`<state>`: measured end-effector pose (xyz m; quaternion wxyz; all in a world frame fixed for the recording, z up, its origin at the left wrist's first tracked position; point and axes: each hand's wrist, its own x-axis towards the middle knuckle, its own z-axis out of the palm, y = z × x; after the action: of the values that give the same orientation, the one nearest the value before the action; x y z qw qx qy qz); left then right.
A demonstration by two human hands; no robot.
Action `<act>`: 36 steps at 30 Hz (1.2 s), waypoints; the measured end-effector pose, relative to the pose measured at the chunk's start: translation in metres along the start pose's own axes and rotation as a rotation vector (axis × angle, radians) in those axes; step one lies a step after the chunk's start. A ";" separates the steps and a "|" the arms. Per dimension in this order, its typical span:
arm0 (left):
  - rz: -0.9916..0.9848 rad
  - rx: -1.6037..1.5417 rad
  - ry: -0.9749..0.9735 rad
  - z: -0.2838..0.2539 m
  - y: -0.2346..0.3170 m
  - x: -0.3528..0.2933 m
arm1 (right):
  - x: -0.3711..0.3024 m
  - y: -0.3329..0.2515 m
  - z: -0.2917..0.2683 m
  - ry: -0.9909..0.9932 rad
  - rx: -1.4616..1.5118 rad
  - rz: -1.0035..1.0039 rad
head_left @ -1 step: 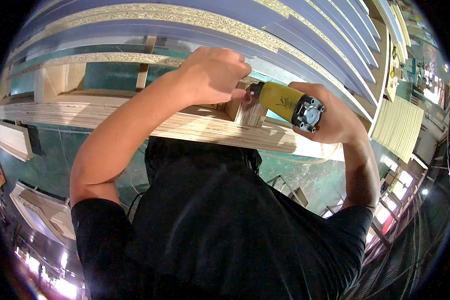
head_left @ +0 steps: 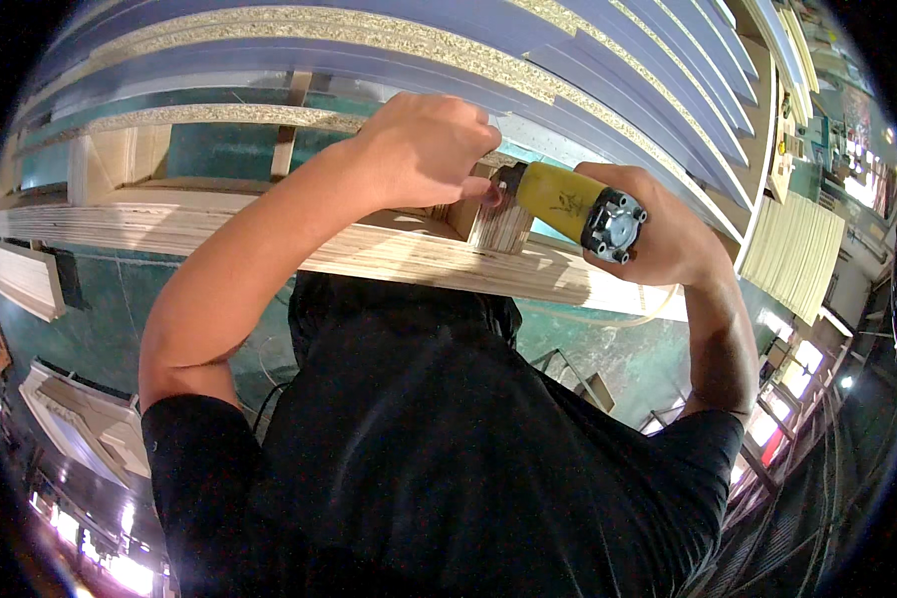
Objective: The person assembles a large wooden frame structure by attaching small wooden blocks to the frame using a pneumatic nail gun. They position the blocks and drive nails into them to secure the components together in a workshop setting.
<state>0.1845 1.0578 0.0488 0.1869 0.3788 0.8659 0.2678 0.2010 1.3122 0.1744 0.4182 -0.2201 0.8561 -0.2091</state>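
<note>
My left hand (head_left: 424, 149) is curled over a small plywood block (head_left: 498, 227) and holds it against a long plywood rail (head_left: 369, 254) of a wooden frame. My right hand (head_left: 673, 244) grips a yellow power tool (head_left: 563, 202) with a grey end cap. The tool's nose touches the block right beside my left fingertips. The tool's tip is hidden behind my left hand and the block. My dark shirt fills the lower middle of the view.
Chipboard panels with blue faces (head_left: 419, 40) stand on edge behind the frame. A stack of pale boards (head_left: 792, 249) lies at the right. Green floor (head_left: 578, 334) shows under the rail. White framed panels (head_left: 30, 279) lie at the left.
</note>
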 end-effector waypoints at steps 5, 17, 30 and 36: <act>0.018 -0.008 0.036 0.007 -0.005 0.000 | 0.004 -0.009 -0.006 -0.027 -0.018 0.057; -0.014 -0.046 0.024 0.001 -0.001 -0.001 | 0.000 -0.013 -0.003 0.122 -0.027 0.049; 0.061 0.008 0.091 0.012 -0.008 0.000 | 0.024 -0.010 -0.017 -0.255 -0.149 0.111; 0.072 0.003 0.104 0.008 -0.007 -0.003 | 0.019 -0.018 -0.019 -0.201 -0.081 0.126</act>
<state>0.1872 1.0542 0.0388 0.1313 0.3953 0.8608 0.2924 0.1794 1.2906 0.1829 0.5051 -0.2024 0.8297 -0.1247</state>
